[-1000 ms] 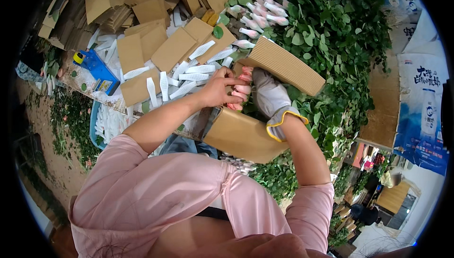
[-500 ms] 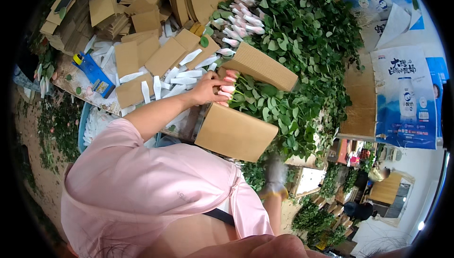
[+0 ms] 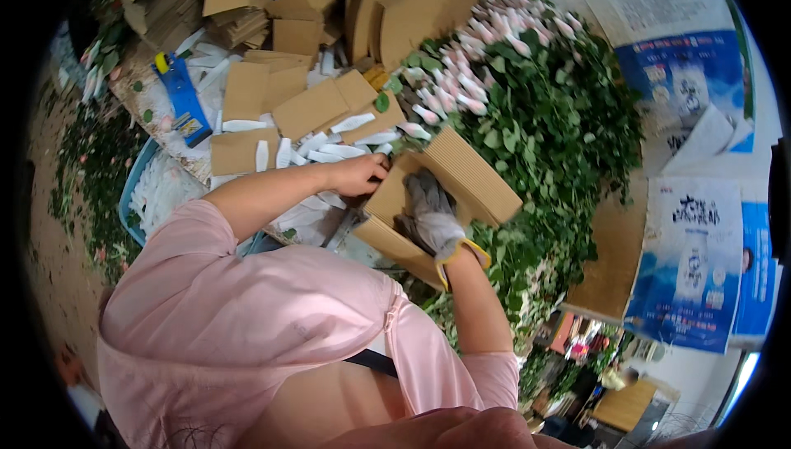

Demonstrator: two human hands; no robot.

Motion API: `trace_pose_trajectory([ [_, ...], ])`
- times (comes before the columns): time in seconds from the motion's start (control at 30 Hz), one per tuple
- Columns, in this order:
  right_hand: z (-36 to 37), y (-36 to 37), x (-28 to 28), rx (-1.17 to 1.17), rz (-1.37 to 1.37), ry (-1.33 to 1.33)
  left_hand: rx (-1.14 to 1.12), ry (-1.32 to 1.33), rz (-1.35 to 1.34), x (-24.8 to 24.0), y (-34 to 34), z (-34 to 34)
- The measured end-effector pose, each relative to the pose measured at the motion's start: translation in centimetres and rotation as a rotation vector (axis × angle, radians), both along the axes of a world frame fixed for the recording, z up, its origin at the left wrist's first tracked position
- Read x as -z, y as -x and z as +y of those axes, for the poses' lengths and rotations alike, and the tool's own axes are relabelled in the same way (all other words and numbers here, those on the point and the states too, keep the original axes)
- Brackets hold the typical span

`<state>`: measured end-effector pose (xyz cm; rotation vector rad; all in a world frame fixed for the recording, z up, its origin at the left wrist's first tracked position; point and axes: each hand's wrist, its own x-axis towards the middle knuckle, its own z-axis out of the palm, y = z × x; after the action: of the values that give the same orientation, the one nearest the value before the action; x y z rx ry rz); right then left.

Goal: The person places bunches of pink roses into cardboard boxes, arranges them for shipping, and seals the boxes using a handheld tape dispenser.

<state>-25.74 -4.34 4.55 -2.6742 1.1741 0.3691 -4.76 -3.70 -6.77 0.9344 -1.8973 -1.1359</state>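
Moved: the right hand (image 3: 430, 212), in a grey glove with a yellow cuff, is back on the corrugated cardboard sheet (image 3: 441, 194); half a second ago it was hanging low, away from the sheet.
Left hand: the bare left hand (image 3: 360, 174) is curling its fingers over the sheet's near-left edge, gripping it.
Right hand: it is lying spread and flat in the fold, pressing rather than gripping.
Relation: the sheet is sitting directly under both hands, its long axis running from lower left to upper right; the right hand is nearer its middle.
Sheet: brown and ribbed, it is bending into a trough.
Place: it is resting on the counter (image 3: 169, 132) against the heap of rose stems (image 3: 535, 111), beside white sleeves (image 3: 329, 152).
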Motion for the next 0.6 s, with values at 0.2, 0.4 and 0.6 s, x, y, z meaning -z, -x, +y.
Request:
trace_pose_trajectory([
  [0.2,-2.0,-3.0,0.1,0.023,0.200,0.008,-0.249,-0.306,-0.216,-3.9,2.7,-3.5],
  [0.4,-4.6,-20.8,-0.3,-0.406,-0.220,0.239,-0.217,0.192,0.064,1.8,2.5,-3.1],
  [0.6,-5.2,-20.0,-3.6,-0.494,-0.146,0.256,-0.289,0.250,0.072,3.0,2.9,-3.5],
])
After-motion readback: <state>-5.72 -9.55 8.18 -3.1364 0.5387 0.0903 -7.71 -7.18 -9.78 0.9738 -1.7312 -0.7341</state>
